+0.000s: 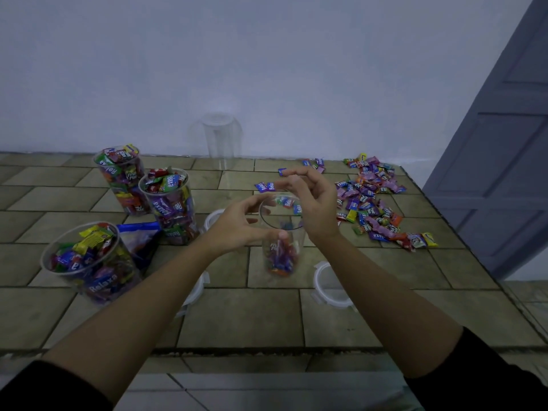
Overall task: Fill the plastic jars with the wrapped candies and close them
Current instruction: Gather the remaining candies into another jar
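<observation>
In the head view, the clear plastic jar [281, 250] being filled stands near the middle of the tiled table [326, 321]. Its mouth faces up and its long axis runs close to vertical. A shallow layer of wrapped candies [280, 262] lies at its bottom, so most of it is still to be filled.

The left hand [237, 225] grips the jar's upper wall, thumb across the near side and fingers round the far side by the rim. The right hand [311, 203] hovers over the mouth with its fingers loosely curled and apart. Nothing is plainly pinched between them, though the fingertips are blurred.

The jar looks light and thin-walled, likely to flex under a hard squeeze and to tip easily while so empty. Holding it high on the wall, as the left hand does, seems sensible. The candies are small, light and slick in their wrappers, and probably easier to take by the handful than singly.

The loose pile [373, 200] lies to the right of the jar. Three full jars [172, 206] stand open at the left, beside a blue bag [139, 238]. An empty jar [222, 140] waits by the wall. White lids [329, 287] lie flat near the forearms.
</observation>
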